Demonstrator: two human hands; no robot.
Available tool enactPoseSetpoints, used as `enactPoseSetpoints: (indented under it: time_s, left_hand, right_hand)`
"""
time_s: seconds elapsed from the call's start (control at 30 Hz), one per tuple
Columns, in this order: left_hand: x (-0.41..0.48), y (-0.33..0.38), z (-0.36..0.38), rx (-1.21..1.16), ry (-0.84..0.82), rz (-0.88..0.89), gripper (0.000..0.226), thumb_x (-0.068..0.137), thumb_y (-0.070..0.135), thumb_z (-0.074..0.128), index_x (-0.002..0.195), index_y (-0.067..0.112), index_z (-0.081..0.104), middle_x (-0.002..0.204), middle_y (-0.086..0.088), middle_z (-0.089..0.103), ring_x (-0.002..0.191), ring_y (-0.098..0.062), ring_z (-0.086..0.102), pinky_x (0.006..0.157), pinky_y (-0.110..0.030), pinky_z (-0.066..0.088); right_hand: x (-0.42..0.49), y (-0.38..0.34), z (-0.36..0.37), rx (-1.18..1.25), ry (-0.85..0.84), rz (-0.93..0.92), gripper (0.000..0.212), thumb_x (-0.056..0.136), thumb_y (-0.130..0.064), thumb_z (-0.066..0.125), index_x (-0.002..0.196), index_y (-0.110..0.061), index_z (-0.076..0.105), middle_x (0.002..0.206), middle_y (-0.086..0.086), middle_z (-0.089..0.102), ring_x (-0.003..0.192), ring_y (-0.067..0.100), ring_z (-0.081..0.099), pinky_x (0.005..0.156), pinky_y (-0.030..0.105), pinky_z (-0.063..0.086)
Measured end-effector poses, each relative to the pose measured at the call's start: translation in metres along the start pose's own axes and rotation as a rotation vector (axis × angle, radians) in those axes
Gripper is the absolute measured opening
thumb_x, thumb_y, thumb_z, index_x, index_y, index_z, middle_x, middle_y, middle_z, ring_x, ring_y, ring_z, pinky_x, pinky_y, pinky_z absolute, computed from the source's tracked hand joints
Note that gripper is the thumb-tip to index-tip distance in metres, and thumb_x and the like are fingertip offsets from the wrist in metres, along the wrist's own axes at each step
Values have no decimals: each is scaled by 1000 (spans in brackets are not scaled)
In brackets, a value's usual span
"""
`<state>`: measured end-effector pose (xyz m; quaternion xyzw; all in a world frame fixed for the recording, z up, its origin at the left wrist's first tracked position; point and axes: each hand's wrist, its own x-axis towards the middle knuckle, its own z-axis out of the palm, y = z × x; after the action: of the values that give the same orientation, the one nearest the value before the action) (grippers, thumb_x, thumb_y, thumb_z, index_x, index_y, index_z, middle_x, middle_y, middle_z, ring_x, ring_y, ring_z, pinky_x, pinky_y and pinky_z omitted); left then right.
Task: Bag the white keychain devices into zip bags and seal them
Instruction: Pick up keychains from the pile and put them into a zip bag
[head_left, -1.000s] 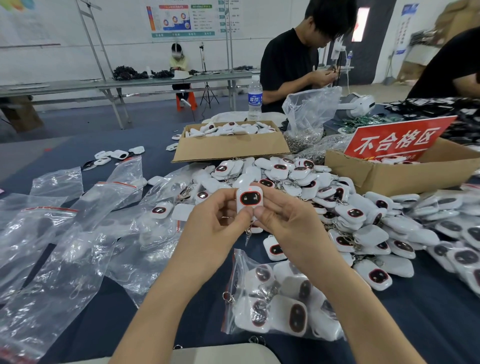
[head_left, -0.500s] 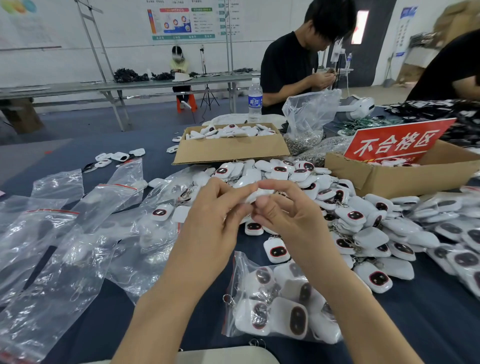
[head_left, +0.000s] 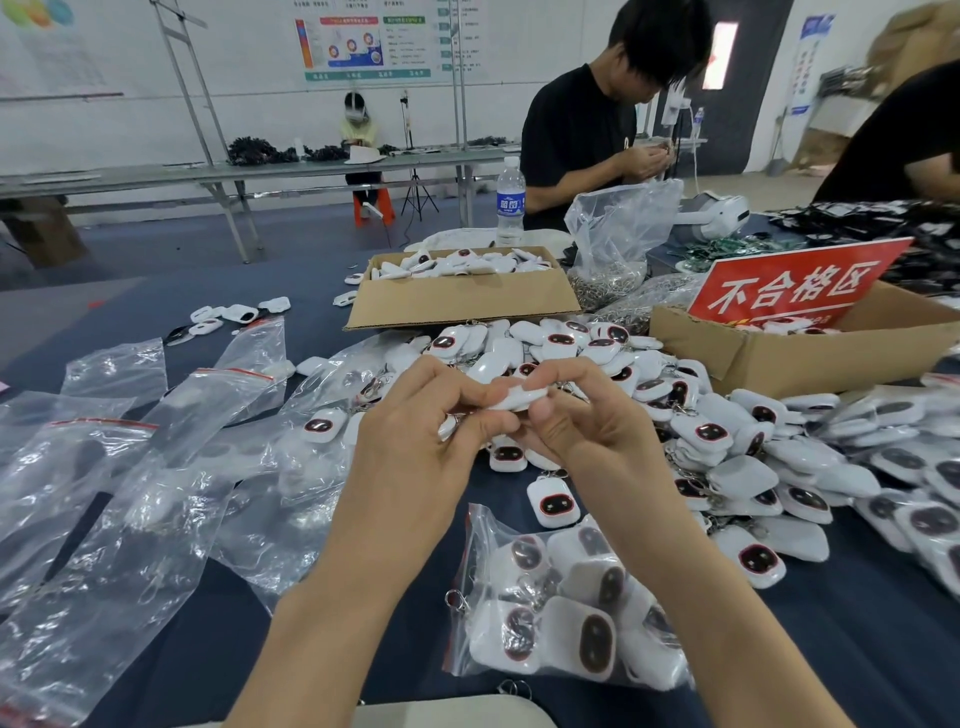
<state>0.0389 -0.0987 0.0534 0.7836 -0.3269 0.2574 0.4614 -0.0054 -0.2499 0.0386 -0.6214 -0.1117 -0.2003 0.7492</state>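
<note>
Both hands hold one white keychain device (head_left: 517, 399) above the table, tilted edge-on toward me. My left hand (head_left: 421, 441) pinches its left end; my right hand (head_left: 576, 415) pinches its right end with thumb and fingers. A big heap of white keychain devices (head_left: 701, 441) with dark oval faces covers the blue table behind and to the right. A zip bag (head_left: 561, 603) partly filled with several devices lies under my right forearm. Empty clear zip bags (head_left: 130, 493) with red seal strips lie spread on the left.
Two cardboard boxes stand behind the heap: one (head_left: 462, 299) holding white shells, another (head_left: 800, 353) with a red sign (head_left: 795, 283). A water bottle (head_left: 510, 200) and a bag of metal rings (head_left: 613, 244) stand farther back. Two people in black work across the table.
The device was held face-up toward me a second ago; both hands have turned it edge-on and lowered it slightly. Nothing else on the table moved.
</note>
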Motion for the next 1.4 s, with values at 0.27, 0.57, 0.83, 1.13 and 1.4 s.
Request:
enactPoseSetpoints:
  time_s: [0.27, 0.57, 0.83, 1.13, 1.4]
  left_hand:
    - [-5, -3, 3, -227, -235, -137, 29, 100, 22, 62, 123, 40, 61, 120, 25, 63, 115, 2, 60, 92, -12, 47]
    - [-4, 1, 1, -411, -194, -198, 22, 101, 18, 59, 110, 36, 71, 109, 23, 72, 108, 3, 66, 83, -9, 49]
    - [-2, -1, 9, -1031, -136, -426, 23, 96, 18, 49, 101, 14, 71, 119, -12, 71, 117, -25, 66, 101, -33, 53]
    - [-5, 6, 20, -981, -112, -489, 23, 91, 21, 54, 107, 12, 67, 113, -10, 73, 106, -18, 70, 99, -30, 54]
    - [-1, 12, 18, -804, -137, -417, 20, 102, 19, 54, 115, 13, 68, 111, -1, 75, 105, -15, 72, 92, -23, 56]
  right_hand:
    - [2, 3, 5, -368, 152, -101, 26, 94, -6, 65, 104, -31, 64, 88, -12, 77, 90, 3, 72, 82, 17, 55]
    - [-2, 4, 3, -437, 191, -166, 25, 89, -1, 70, 92, -26, 67, 83, -17, 76, 86, 2, 73, 77, 17, 56]
    - [1, -2, 1, -539, 205, -212, 27, 87, -18, 75, 95, -43, 69, 96, -23, 73, 93, 4, 69, 82, 17, 53]
    - [-2, 5, -3, -809, 266, -406, 33, 85, 3, 73, 100, -27, 73, 100, -23, 69, 102, 5, 67, 87, 25, 55]
    - [-1, -4, -5, -602, 313, -236, 5, 88, -35, 69, 91, -39, 70, 83, -16, 73, 78, 4, 65, 70, 17, 51]
